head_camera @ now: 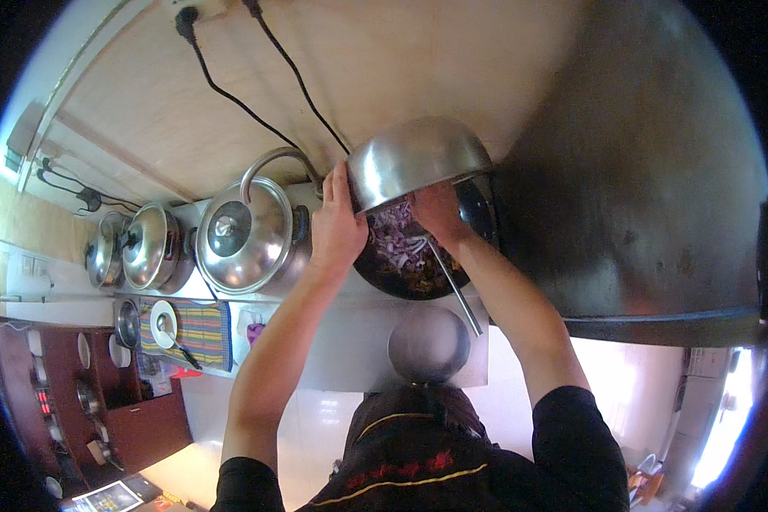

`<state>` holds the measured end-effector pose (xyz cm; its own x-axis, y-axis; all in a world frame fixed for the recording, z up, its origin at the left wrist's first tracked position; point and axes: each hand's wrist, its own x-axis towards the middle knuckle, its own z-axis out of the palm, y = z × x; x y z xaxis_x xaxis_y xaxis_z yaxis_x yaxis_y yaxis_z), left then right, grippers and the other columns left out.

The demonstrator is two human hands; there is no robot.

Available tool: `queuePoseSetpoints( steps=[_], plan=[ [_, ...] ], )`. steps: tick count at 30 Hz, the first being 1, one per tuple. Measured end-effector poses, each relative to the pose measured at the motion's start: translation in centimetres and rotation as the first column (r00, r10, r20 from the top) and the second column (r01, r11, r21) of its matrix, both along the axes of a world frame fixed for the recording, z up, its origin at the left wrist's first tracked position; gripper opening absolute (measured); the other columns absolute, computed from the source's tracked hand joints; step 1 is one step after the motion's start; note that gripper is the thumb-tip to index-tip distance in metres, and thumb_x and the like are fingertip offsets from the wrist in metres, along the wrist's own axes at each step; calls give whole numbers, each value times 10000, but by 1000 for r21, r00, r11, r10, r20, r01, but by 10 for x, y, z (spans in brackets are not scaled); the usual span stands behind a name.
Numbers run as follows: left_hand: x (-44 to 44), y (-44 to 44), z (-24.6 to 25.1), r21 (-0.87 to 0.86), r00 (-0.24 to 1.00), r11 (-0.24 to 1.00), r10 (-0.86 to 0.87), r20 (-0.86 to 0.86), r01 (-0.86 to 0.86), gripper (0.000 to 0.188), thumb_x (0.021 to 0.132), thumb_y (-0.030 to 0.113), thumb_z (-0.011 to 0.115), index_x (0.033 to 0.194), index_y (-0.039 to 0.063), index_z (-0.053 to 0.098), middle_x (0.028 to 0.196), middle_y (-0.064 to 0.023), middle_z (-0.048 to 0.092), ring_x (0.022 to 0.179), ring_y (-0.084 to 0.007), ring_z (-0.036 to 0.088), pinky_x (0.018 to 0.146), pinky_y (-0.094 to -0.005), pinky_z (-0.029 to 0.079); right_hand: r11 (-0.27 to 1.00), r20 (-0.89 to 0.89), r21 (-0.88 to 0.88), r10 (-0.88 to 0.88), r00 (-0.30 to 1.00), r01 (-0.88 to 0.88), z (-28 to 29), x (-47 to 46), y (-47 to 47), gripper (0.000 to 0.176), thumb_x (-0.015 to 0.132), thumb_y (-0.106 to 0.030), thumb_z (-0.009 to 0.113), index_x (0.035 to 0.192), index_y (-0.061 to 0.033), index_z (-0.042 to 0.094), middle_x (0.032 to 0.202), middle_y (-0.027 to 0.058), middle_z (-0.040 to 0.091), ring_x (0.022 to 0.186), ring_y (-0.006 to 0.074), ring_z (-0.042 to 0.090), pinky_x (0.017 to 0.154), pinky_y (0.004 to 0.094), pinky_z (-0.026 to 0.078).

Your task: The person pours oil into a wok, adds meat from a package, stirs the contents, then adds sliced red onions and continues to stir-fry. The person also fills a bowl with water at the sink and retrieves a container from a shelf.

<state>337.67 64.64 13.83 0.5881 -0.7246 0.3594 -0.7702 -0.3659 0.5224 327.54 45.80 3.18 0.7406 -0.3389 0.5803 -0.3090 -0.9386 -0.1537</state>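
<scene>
A large stainless steel bowl (422,157) is tipped over a dark wok (480,214), its opening facing down. My left hand (338,227) grips the bowl's left rim, thumb and fingers along the edge. My right hand (440,214) reaches in under the rim; its fingers are mostly hidden by the bowl. Sliced purple onion (393,240) lies heaped in the wok, over browner food near the front. Out of the wok, towards me, slants a metal utensil handle (454,288); its head is buried in the onion.
A round metal bowl (429,345) sits on the steel counter in front of me. Lidded steel pots (243,237) line the left, beside a curved faucet (275,153). A white plate with a ladle (164,323) rests on a striped cloth (211,333). A dark panel (640,211) rises at right.
</scene>
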Motion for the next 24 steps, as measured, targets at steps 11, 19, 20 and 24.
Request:
queuePoseSetpoints(
  steps=[11, 19, 20, 24],
  plan=[
    [-4, 20, -3, -42, 996, 995, 88, -29, -89, 792, 780, 3, 608, 1484, 24, 245, 1395, -255, 454, 1024, -508, 596, 823, -540, 536, 985, -239, 169, 2, 971, 40, -1, -29, 18, 304, 804, -144, 641, 1098, -68, 642, 1128, 174, 599, 1030, 367, 588, 870, 489, 507],
    [-14, 32, -8, -153, 943, 965, 161, -292, -212, 699, 819, -8, 575, 1471, 11, 326, 1378, -249, 506, 1242, -421, 529, 1072, -417, 407, 967, -203, 248, -4, 979, 55, -17, -44, 25, 157, 854, -146, 619, 988, -66, 629, 997, 163, 605, 908, 367, 629, 766, 472, 544],
    [-14, 35, -11, -163, 933, 960, 170, -316, -230, 693, 819, -12, 572, 1468, 5, 329, 1370, -251, 514, 1244, -414, 531, 1079, -409, 400, 907, -300, 364, -103, 948, 213, -20, -48, 29, 144, 864, -155, 615, 970, -58, 623, 996, 167, 605, 901, 377, 631, 761, 473, 546],
    [-16, 44, -29, -170, 905, 940, 221, -364, -297, 637, 828, -10, 558, 1431, 5, 353, 1332, -253, 531, 1211, -399, 554, 1041, -416, 429, 861, 73, 493, -186, 980, 127, -36, -48, 40, 140, 878, -144, 616, 979, -49, 630, 980, 188, 610, 867, 401, 627, 774, 494, 526]
  ],
)
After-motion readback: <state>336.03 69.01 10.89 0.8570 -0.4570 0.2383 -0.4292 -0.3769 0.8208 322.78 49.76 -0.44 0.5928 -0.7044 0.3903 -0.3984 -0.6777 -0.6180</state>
